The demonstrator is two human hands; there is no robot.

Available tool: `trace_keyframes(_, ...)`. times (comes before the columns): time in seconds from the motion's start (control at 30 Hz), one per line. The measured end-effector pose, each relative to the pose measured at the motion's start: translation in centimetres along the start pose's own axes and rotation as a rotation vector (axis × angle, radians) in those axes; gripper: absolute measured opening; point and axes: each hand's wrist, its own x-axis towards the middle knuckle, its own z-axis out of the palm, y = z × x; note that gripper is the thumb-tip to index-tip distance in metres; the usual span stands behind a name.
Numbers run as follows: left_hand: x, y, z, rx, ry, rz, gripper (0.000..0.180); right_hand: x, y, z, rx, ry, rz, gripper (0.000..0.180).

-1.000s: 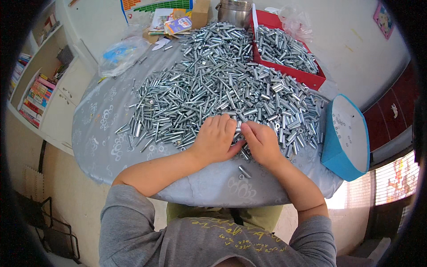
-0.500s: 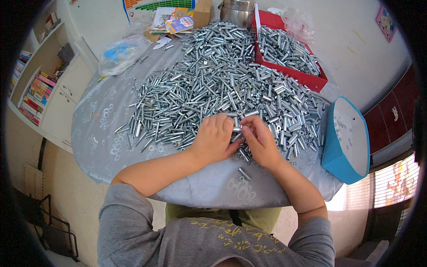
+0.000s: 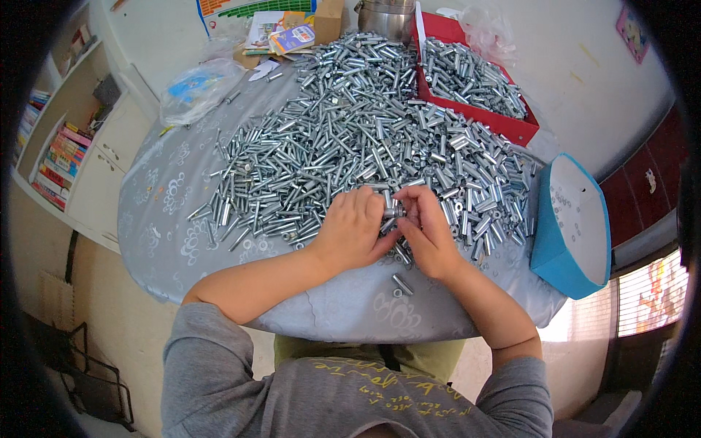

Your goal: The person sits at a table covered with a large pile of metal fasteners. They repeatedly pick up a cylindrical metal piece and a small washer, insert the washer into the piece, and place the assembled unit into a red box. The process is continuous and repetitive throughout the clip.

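Both of my hands meet at the near edge of a big heap of silvery bolts and sleeves (image 3: pixel 343 146). My left hand (image 3: pixel 352 228) is closed, back upward, around one end of a shiny metal anchor bolt (image 3: pixel 392 212). From the other side my right hand (image 3: pixel 431 237) pinches that bolt's other end between thumb and fingers. Its exact shape is partly covered by my fingers. On the grey cloth just below my hands lie a loose metal sleeve (image 3: pixel 402 283) and a small nut or ring (image 3: pixel 397 293).
A red box (image 3: pixel 504 125) full of metal parts stands at the back right. At the right edge sits a blue bin (image 3: pixel 558 255) with several small rings inside. A plastic bag (image 3: pixel 197 95), booklets (image 3: pixel 293 39) and a steel pot (image 3: pixel 387 18) line the back of the table (image 3: pixel 164 241).
My right fingers have shifted on the anchor bolt, and more of its metal end shows between my hands. My left hand has barely moved.
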Motion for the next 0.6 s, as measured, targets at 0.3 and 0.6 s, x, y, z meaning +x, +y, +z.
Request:
trace_keyframes(0.3, 0.0, 0.0, 0.1, 0.008, 0.014, 0.021, 0.045, 0.1, -0.6, -0.1, -0.048, 0.007, 0.083, 0.027)
trace_keyframes(0.6, -0.1, -0.2, 0.3, 0.018, 0.014, 0.011, 0.046, 0.1, -0.7, -0.5, -0.083, -0.066, 0.086, 0.024)
